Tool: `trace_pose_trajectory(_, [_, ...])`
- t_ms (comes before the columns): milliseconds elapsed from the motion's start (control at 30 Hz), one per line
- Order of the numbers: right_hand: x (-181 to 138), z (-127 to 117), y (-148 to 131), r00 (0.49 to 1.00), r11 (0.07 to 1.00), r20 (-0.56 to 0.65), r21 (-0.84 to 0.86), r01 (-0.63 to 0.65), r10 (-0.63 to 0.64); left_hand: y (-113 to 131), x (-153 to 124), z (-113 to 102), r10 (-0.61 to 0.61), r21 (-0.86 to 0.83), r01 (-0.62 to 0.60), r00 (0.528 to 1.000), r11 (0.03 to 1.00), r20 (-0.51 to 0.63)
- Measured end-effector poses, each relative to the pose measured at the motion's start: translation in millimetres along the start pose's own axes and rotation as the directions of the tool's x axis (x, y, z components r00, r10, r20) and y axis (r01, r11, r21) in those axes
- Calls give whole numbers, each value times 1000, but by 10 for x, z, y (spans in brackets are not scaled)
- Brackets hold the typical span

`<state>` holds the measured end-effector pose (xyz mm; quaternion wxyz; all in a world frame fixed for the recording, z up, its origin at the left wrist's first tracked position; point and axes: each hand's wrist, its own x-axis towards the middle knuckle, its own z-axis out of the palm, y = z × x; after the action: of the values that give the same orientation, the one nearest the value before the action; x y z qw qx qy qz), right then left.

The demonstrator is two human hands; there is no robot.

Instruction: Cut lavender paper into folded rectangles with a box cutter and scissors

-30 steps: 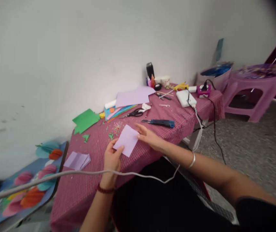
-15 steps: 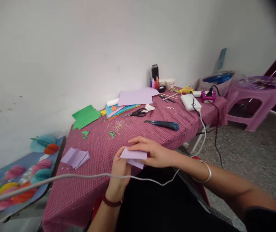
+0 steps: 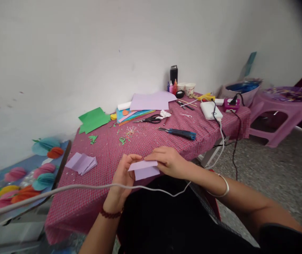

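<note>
Over the near edge of the checked tablecloth (image 3: pixel 108 150), we grip a folded lilac paper (image 3: pixel 147 173), our left hand (image 3: pixel 123 173) pinching one end and our right hand (image 3: pixel 170 163) the other, its long edge running crosswise between them, neither nearer.

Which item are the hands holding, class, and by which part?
A partly folded lilac paper: the left hand holds its left end, the right hand its upper right edge.
</note>
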<state>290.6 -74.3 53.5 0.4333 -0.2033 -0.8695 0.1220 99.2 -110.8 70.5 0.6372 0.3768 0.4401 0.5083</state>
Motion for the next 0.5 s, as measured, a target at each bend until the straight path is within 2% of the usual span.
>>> trace_pose_trajectory(100, [-11,13,6,1000,993,9,-114,29,-28,-29,12,-28,-38,66,33,997,997,67])
trace_pose_trajectory(167, [-9,16,1,1000,996,18,-85,16,-15,-68,39,-57,-27,94,22,998,995,52])
trace_pose_trajectory(267, [10,-4,-27,990,973,5,185,-140,141,-113,76,-93,43,122,-43,999,992,0])
trace_pose_trajectory(367, [36,-20,-59,941,812,81,486,-324,328,-145,82,-102,154,217,-150,988,965,-6])
trace_pose_trajectory(400, [42,-15,-65,926,774,123,515,-368,358,-157,77,-96,195,258,-189,981,947,3])
trace_pose_trajectory(500, [49,35,-67,884,749,198,473,-464,423,-198,42,-63,275,336,-272,961,902,38])
